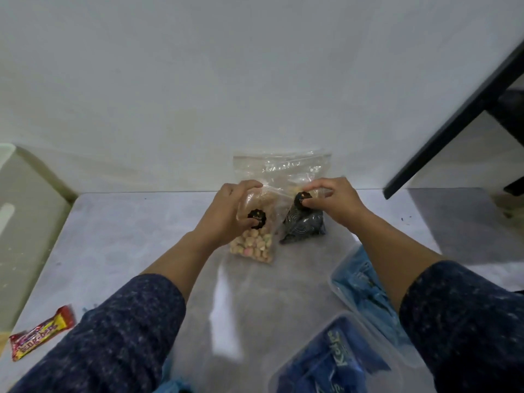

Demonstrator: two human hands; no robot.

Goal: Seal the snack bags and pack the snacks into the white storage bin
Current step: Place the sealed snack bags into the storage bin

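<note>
I count two snack bags at twelve o'clock, left hand (231,207) pinching the pastel-puff bag (255,236), right hand (330,198) pinching the black-patterned bag (304,226), one candy bar (42,333) at eight o'clock

Zip bag (283,165) at your 12 o'clock: clear, crinkled, glossy plastic.
Your table (113,236): grey, smooth, faintly shiny.
Your sleeves (119,330): speckled navy knit, matt.
Candy bar (39,333) at 8 o'clock: glossy wrapper.

Soft, even light falls from above me, glare streaks the table (226,316) near my sleeves, edges bend with wide-angle distortion, and everything looks slightly blurred.
</note>
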